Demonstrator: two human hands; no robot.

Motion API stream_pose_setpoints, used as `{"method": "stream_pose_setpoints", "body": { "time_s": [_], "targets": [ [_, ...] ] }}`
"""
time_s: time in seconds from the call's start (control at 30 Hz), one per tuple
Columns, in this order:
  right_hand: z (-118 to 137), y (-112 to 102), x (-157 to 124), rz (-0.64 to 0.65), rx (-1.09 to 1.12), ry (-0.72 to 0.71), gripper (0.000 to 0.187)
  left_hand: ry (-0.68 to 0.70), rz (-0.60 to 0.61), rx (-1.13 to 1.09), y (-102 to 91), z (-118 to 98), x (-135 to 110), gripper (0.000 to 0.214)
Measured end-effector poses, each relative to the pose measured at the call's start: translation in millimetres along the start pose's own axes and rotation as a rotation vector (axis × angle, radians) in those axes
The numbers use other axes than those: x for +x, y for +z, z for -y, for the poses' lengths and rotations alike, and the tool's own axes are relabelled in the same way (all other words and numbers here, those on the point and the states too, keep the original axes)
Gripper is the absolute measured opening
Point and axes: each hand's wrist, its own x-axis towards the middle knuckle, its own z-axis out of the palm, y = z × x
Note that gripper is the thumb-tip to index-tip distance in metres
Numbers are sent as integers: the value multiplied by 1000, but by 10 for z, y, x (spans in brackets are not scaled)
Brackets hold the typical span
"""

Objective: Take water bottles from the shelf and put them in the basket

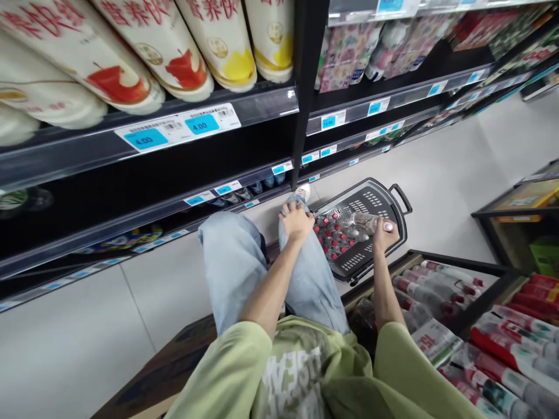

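My left hand rests on the jeans at my knee, its fingers spread and nothing in them. Over the dark shopping basket, my right hand is closed around the neck end of a clear plastic bottle with a pale cap. The bottle lies tilted, its body pointing left across the basket. Below it, a pack of small clear bottles with red caps sits in the left part of the basket. The basket stands on the floor with its handle at the far right end.
Shelves with price tags run along the left and front, holding large white bottles up high and cartons farther right. To my right, a low display holds bottles with red labels. Pale tiled floor lies beyond the basket.
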Motion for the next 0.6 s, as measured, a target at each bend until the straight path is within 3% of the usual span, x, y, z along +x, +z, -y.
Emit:
{"method": "stream_pose_setpoints", "body": {
  "time_s": [0.17, 0.37, 0.47, 0.6],
  "targets": [
    [-167, 599, 183, 221, -141, -60, 26, 4, 30, 22, -29, 27, 160, 35],
    [-517, 1322, 299, 544, -367, 38, 17, -8, 23, -56, -13, 144, 256, 26],
    [-669, 1564, 254, 621, -405, 98, 15, -41, 12, -75, -44, 211, 284, 23],
    [-805, 1726, 137, 670, -408, 131, 19, -80, 26, -65, -102, 332, 338, 22]
  ]
}}
